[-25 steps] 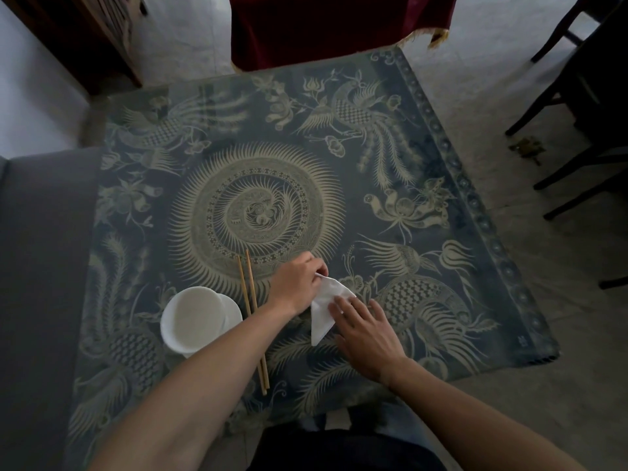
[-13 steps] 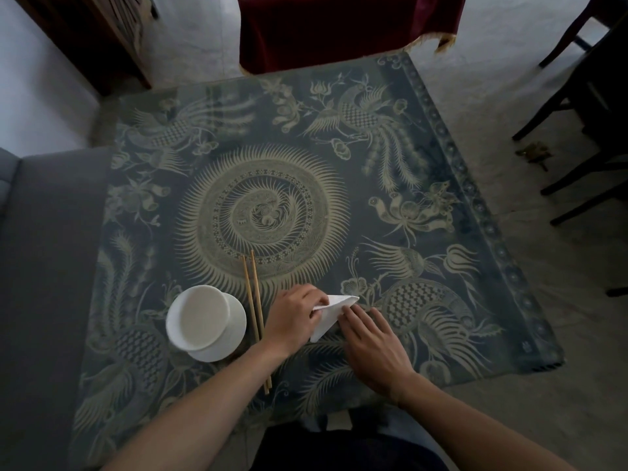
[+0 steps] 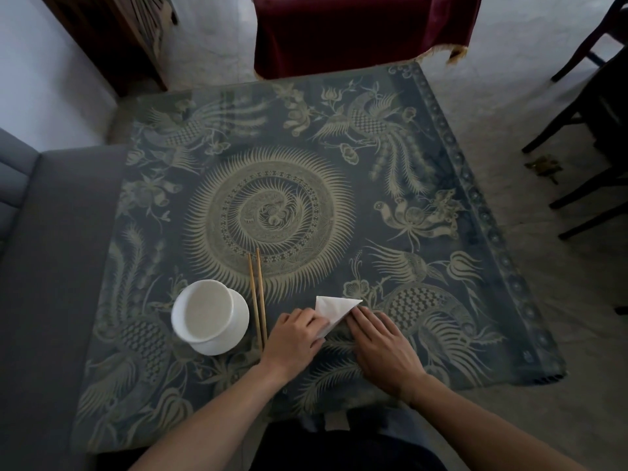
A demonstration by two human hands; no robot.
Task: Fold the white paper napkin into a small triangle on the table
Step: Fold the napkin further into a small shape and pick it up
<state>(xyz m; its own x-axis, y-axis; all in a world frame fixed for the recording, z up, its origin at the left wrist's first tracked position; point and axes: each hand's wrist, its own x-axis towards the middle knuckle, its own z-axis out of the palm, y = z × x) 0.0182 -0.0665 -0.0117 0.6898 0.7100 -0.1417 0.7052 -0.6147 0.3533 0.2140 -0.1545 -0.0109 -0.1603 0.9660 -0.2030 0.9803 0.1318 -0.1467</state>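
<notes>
napkin (image 3: 334,309) already a small triangle, flat just right of chopsticks (image 3: 257,294) | left hand (image 3: 295,336) fingers curled onto its left edge | right hand (image 3: 380,345) flat, pressing right edge | left: final crease, release

Home dining room: table (image 3: 441,185), chopsticks (image 3: 257,294)

White bowl (image 3: 207,311) on a saucer (image 3: 234,338), near left of the patterned cloth. Chopsticks (image 3: 257,294), paired, just right of the bowl. Red drape (image 3: 360,28), far. Grey sofa (image 3: 51,266), left. Dark chairs (image 3: 591,130), right.
</notes>
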